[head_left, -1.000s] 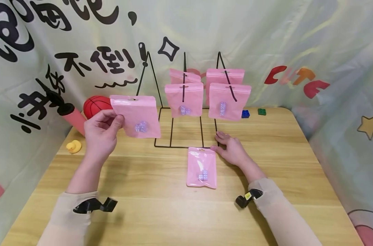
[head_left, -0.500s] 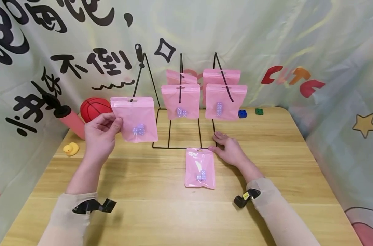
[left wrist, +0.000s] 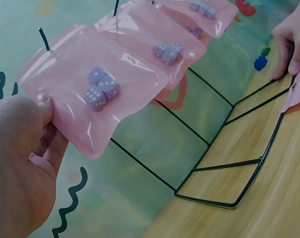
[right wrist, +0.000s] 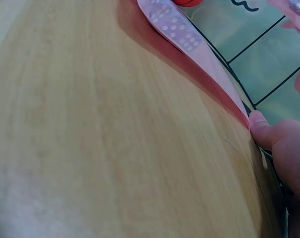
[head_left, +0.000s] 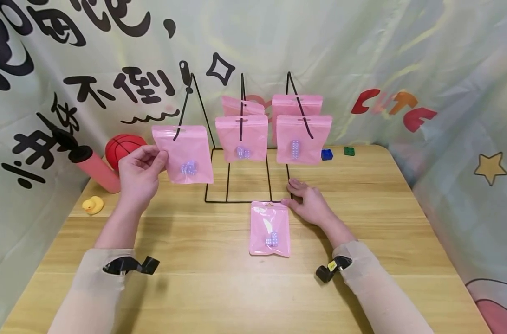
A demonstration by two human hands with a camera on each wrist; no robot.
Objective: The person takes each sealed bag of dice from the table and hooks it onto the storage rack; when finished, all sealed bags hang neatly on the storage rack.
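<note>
My left hand (head_left: pixel 141 174) pinches the left edge of a pink zip bag (head_left: pixel 182 155) holding several pale purple dice (left wrist: pixel 101 89). Through the bag's top hole passes the left hook of a black wire display rack (head_left: pixel 220 202); the hook's tip (left wrist: pixel 44 39) sticks out in front. My right hand (head_left: pixel 309 204) holds the rack's base at its front right corner, thumb (right wrist: pixel 259 124) against the wire. Just left of that thumb, another pink bag (head_left: pixel 270 222) with dice lies on the table, its top edge by the base wire.
Pink bags hang on the middle hook (head_left: pixel 242 127) and right hook (head_left: pixel 305 125), one behind another. A red ball (head_left: pixel 124 146), a pink pump (head_left: pixel 96 171) and a yellow duck (head_left: pixel 93 205) stand at left. Blue (head_left: pixel 327 154) and green (head_left: pixel 349 151) bricks lie behind right.
My left hand has raised the bag slightly, and the hook's tip now shows in front of it through the hole. The right hand stays on the rack's corner. The head view has shifted slightly.
</note>
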